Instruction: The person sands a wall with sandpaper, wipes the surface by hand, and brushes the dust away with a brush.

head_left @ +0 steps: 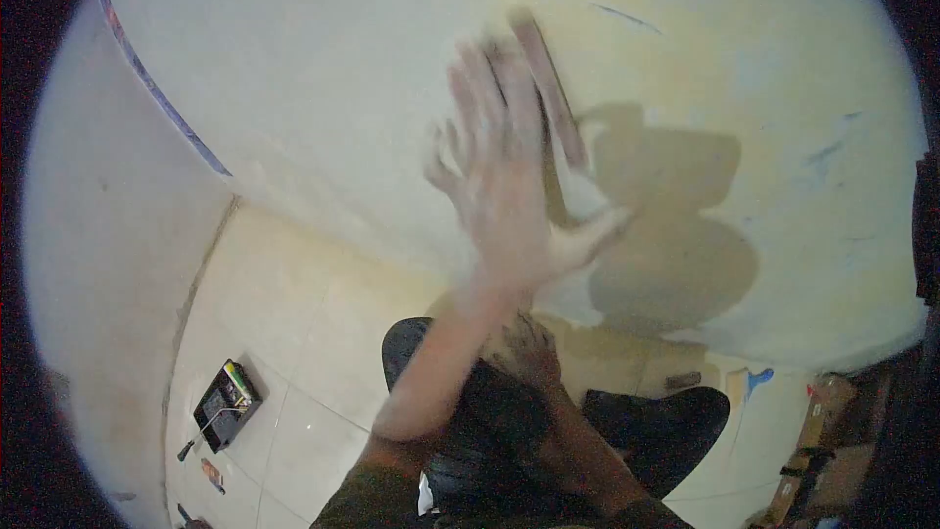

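My left hand point(509, 176) is raised against the pale wall point(343, 59), blurred by motion, with its fingers stretched out and its thumb spread to the right. A flat brownish strip that looks like sandpaper point(551, 88) lies under and beside the index finger, against the wall. Most of its surface is hidden by the fingers. Low in front of my body, my right hand point(529, 353) rests by my dark-clad legs. Its fingers look loosely extended, and nothing shows in them.
On the tiled floor at left lie a black paint tray point(217, 421) with a roller in it and a small orange tool point(211, 475). A brown block point(682, 380) and a blue-stained patch point(756, 382) are at right, near cardboard boxes point(818, 431). Yellowish patches and blue marks dot the wall.
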A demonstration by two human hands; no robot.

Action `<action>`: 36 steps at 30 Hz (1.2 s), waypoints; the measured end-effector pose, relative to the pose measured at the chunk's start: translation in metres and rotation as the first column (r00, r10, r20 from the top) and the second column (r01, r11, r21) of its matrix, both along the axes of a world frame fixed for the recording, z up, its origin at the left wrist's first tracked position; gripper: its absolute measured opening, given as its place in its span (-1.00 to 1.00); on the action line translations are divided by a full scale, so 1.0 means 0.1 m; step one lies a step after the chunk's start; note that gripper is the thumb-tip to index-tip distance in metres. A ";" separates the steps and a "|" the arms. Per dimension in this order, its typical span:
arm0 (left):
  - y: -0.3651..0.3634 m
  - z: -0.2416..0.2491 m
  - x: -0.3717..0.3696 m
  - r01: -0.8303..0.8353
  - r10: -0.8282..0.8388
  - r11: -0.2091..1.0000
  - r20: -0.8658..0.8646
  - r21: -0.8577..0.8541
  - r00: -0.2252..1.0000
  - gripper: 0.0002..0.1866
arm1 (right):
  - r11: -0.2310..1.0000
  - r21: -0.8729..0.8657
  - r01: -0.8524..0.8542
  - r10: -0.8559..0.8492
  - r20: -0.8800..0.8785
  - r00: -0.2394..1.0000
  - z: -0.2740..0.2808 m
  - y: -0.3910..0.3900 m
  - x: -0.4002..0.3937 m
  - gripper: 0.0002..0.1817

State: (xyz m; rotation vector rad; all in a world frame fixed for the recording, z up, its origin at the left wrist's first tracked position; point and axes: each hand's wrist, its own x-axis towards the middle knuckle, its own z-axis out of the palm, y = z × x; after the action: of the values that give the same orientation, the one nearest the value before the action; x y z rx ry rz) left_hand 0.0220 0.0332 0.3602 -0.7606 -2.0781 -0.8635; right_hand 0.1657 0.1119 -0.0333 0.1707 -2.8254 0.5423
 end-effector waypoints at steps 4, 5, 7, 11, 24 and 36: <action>0.02 0.42 -0.26 -0.018 0.041 0.987 -0.147 0.157 0.988 0.47 | 1.000 0.022 -0.004 0.003 0.040 0.999 0.03 -0.01 -0.02 -0.27; 0.07 0.46 -0.26 -0.045 0.068 0.986 -0.135 0.163 0.989 0.48 | 1.000 0.014 -0.009 0.009 0.028 1.000 0.01 0.04 -0.05 -0.27; 0.16 0.09 -0.16 0.026 -0.017 0.989 -0.067 0.143 0.998 0.48 | 1.000 0.018 -0.004 0.003 0.036 0.999 -0.07 0.09 -0.08 -0.28; 0.23 -0.78 0.24 0.028 -0.020 0.999 0.197 -0.038 0.980 0.49 | 0.998 0.068 0.012 -0.020 0.118 0.993 -0.24 0.11 -0.10 -0.30; 0.10 -0.64 0.11 0.066 -0.081 0.994 0.169 0.092 0.982 0.45 | 0.968 0.252 -0.020 -0.040 0.230 0.972 -0.73 0.10 -0.05 -0.30; -0.03 -0.35 0.06 0.045 -0.066 0.992 0.175 0.120 0.982 0.48 | 0.999 0.031 -0.026 0.025 0.044 0.999 -0.10 -0.01 -0.11 -0.25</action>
State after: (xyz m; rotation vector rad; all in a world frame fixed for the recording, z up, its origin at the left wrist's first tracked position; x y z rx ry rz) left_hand 0.0278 0.0298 0.3252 -0.7040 -2.1488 -1.1083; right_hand 0.1548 0.1108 -0.0432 0.2037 -2.8796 0.5127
